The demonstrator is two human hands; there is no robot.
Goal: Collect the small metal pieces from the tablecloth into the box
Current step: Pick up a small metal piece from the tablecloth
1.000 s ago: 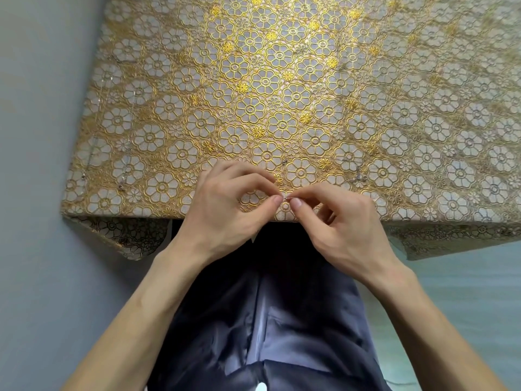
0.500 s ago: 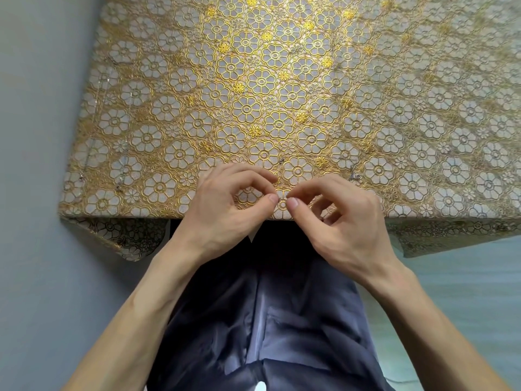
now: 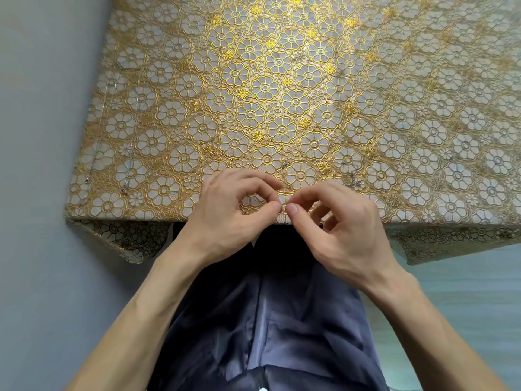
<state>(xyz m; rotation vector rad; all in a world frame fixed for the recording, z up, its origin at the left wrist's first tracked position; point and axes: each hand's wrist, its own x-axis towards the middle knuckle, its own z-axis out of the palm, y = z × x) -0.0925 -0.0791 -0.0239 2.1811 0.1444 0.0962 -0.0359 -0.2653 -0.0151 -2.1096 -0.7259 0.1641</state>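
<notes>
2 bare hands are meeting at the near edge of the gold floral tablecloth (image 3: 282,80), the left hand (image 3: 225,215) and right hand (image 3: 346,230) each curling thumb and forefinger into a pinch, tips touching (anything caught between them is too small to tell). small metal pieces (image 3: 355,182) are lying scattered just beyond the knuckles and toward the left edge.

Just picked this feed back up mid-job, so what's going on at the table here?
A person's left hand and right hand meet at the near edge of the gold floral tablecloth. Each grip is thumb against forefinger, apparently pinching one tiny metal piece between them, though it is too small to see clearly. Other small metal pieces lie loose: a cluster right of the hands, one beyond them, a few near the left edge. No box is in view.
</notes>
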